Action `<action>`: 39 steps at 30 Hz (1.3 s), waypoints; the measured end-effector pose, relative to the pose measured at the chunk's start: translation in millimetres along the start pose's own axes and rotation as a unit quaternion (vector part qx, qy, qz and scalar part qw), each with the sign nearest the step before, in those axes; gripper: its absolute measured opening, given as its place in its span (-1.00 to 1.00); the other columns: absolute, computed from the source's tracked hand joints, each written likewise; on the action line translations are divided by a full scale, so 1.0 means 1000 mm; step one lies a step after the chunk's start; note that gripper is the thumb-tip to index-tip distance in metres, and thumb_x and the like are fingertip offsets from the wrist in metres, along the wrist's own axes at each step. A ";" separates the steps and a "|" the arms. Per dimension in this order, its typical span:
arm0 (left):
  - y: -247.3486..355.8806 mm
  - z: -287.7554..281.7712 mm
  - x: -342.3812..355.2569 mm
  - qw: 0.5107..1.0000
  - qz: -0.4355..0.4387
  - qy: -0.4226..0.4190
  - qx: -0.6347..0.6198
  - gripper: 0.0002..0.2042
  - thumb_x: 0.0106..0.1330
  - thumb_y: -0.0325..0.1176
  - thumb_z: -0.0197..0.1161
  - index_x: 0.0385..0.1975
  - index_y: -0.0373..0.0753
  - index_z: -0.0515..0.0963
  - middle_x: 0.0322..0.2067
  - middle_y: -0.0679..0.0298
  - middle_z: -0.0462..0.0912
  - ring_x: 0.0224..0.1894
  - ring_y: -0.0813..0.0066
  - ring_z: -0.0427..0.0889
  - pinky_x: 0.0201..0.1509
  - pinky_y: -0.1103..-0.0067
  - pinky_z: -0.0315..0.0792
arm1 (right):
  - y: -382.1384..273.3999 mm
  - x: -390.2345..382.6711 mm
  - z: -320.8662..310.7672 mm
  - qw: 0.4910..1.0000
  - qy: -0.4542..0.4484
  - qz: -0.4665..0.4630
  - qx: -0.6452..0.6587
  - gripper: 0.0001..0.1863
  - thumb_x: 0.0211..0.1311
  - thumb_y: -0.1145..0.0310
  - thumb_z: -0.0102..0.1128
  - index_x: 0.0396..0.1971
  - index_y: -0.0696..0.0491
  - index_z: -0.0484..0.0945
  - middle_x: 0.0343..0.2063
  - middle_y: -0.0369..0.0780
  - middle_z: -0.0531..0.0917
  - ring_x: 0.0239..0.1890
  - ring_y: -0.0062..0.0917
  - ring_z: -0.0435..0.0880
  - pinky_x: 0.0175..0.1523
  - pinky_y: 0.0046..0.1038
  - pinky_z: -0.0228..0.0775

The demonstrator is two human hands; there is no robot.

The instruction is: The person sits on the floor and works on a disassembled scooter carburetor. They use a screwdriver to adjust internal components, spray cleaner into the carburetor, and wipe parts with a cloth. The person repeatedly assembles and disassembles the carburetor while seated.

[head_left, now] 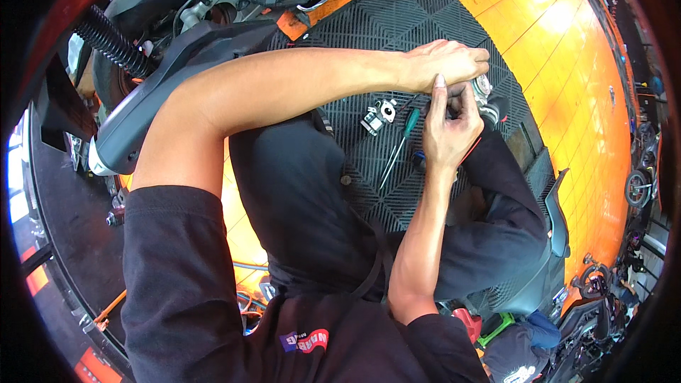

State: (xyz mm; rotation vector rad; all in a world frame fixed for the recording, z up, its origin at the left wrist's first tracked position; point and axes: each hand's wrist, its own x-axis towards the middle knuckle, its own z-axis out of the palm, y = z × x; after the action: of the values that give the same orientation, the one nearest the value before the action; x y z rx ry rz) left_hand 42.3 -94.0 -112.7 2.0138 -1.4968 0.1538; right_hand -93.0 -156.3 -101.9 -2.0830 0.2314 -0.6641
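From afar I see a round silver part (pixel 483 86) beside the curled fingers of the left hand (pixel 447 62). Just below, the right hand (pixel 452 128) has bent fingers and raised thumb — I can't tell what either grips. I'd brace the part while handling it. Leftward, a green-handled screwdriver (pixel 411 123) and small metal fitting (pixel 374 121) lie on ribbed black matting (pixel 386 20).

Cannot see inside the curled right hand (pixel 454 131) at two o'clock. Cannot make out parts of the motorbike (pixel 592 319) at four o'clock.
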 end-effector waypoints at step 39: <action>0.001 0.004 0.001 0.999 -0.033 -0.027 0.012 -0.63 0.00 -0.46 0.39 -0.14 -0.41 0.59 -0.12 0.07 0.61 -0.08 -0.07 0.77 -0.07 0.21 0.73 | 0.004 -0.001 0.005 1.000 0.013 0.018 0.020 -0.68 0.40 0.39 0.40 -0.51 0.19 0.50 -0.76 -0.29 0.45 -0.64 -0.74 0.26 -0.47 -0.49 0.17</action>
State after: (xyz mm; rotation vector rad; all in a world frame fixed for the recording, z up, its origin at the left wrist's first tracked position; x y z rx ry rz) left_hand 40.8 -97.1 -114.7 2.0980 -1.4656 0.0920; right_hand -90.6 -154.6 -107.4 -2.0285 0.2684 -0.6682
